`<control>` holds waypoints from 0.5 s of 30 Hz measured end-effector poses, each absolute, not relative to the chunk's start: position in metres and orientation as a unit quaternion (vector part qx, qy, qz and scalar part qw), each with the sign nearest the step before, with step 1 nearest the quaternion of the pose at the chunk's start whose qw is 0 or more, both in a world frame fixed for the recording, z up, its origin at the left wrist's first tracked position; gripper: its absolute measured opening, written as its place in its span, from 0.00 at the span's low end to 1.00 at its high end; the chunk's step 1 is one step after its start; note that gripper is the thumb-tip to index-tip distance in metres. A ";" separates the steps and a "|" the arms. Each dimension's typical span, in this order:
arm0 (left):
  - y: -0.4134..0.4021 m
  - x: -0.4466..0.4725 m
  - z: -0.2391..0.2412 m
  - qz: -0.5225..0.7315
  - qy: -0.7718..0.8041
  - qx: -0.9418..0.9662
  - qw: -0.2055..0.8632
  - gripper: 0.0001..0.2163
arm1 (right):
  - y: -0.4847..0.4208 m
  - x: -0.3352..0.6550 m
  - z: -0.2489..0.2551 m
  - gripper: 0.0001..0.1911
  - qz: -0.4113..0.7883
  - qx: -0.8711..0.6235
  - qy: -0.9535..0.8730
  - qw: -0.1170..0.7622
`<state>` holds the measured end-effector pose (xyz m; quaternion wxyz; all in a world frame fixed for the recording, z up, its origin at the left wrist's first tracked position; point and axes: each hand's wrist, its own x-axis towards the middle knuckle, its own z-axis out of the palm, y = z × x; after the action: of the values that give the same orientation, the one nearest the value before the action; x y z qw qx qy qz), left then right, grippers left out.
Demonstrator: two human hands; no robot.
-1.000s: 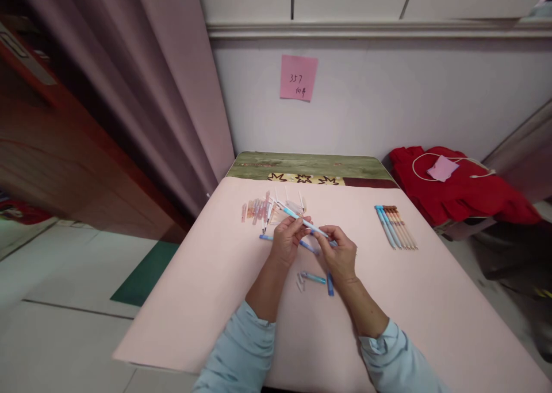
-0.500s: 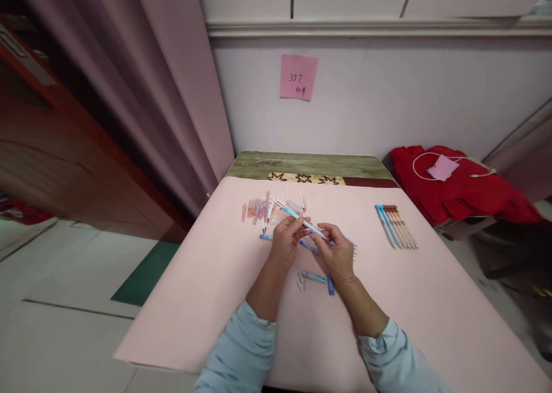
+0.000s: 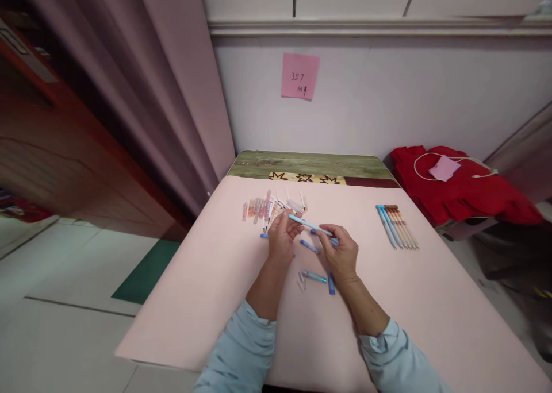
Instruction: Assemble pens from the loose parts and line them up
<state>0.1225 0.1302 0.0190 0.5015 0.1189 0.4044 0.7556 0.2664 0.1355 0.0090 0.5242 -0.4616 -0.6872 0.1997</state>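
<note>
A light-blue pen (image 3: 305, 223) lies slantwise across both hands above the table. My left hand (image 3: 281, 241) is palm up at the pen's left end, its thumb and curled fingers around that end. My right hand (image 3: 342, 255) pinches the other end between thumb and fingers. A darker blue piece also shows under my right fingers; its kind is partly hidden. Below the hands lie a blue pen part (image 3: 309, 246), a light-blue tube-like piece (image 3: 314, 277), a dark-blue piece (image 3: 331, 284) and several small clear bits (image 3: 301, 281).
Clear and pinkish tube pieces (image 3: 256, 209) with white refills (image 3: 302, 200) lie beyond my left hand. Several pens (image 3: 397, 226), blue and brown-topped, form a row at right on the pink table cover (image 3: 207, 278). Red cloth (image 3: 414, 174) with a white cable lies past the table.
The pen has turned flatter, and its left end now sits by my left thumb instead of reaching past it. My left fingers have loosened and shifted left; my right hand has moved slightly right.
</note>
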 end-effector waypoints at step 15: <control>0.125 0.131 0.017 0.669 0.415 0.194 0.585 0.14 | 0.136 0.267 0.009 0.12 0.185 -0.461 -0.684 0.535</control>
<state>0.1306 0.1255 0.0167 0.5846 0.1940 0.4152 0.6695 0.2668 0.1360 0.0088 0.5345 -0.4609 -0.6839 0.1847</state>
